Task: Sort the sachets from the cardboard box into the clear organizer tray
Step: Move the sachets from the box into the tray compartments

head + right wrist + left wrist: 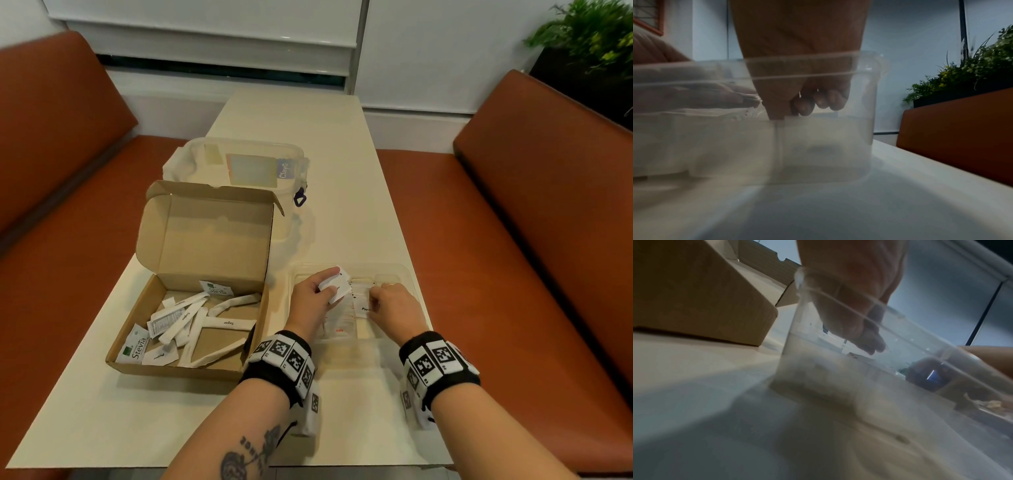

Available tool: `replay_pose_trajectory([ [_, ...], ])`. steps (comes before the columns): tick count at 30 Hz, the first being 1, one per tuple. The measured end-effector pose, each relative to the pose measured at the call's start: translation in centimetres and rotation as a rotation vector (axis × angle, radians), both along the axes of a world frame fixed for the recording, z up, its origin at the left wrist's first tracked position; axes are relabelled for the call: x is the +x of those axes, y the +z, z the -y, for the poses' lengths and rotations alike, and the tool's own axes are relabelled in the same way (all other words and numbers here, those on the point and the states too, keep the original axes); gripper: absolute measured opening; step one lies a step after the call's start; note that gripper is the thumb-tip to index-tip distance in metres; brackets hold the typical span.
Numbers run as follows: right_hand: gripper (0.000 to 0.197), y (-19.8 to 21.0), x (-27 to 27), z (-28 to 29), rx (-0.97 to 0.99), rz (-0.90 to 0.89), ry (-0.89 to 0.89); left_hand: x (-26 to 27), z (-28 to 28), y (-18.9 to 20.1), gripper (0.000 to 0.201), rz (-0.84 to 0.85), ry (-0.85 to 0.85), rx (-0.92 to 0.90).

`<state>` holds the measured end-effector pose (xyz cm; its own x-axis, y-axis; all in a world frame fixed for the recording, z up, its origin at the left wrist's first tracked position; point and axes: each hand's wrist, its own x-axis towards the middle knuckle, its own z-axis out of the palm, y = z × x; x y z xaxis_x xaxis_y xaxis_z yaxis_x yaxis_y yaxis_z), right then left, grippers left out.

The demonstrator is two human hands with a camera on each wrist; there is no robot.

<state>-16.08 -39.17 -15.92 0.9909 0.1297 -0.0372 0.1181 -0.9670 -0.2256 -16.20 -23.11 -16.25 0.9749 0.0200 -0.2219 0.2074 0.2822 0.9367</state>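
Sachets [337, 287] in the left hand [312, 297] were a small white bunch, pinched between thumb and curled fingers above the left part of the clear organizer tray [404, 271]. Paper packets like these would likely be feather-light, limp and easy to crease or tear, so a gentle pinch across the flat middle or at a sealed end seemed the safest hold; loose ones could slip out of a bunch. The right hand [394, 305] reached into the tray with its fingers curled down onto a sachet marked Pepper [363, 307]; whether it pinched that packet or only pressed it could not be told. The tray already held several flat packets, one lettered in red nearer the person, the rest too faint through the plastic to name. The cardboard box [205, 368], lid standing open, lay just left of the tray and was far from emptied: long Sugar sticks [191, 313], Stevia packets [135, 347] and small square sachets lay jumbled on its floor. Behind the box stood a lidded plastic container [246, 161]
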Motion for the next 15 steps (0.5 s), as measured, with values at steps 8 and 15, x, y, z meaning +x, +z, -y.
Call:
replay_pose_trajectory([
  [8,0.018,-0.11,0.15,-0.21,0.043,-0.020,-0.064,-0.03,0.04,0.00,0.037,0.001,-0.021,0.000],
  [15,0.023,0.68,-0.19,-0.11,0.198,0.094,-0.092,-0.30,-0.04,0.23,0.034,0.003,-0.052,-0.034],
])
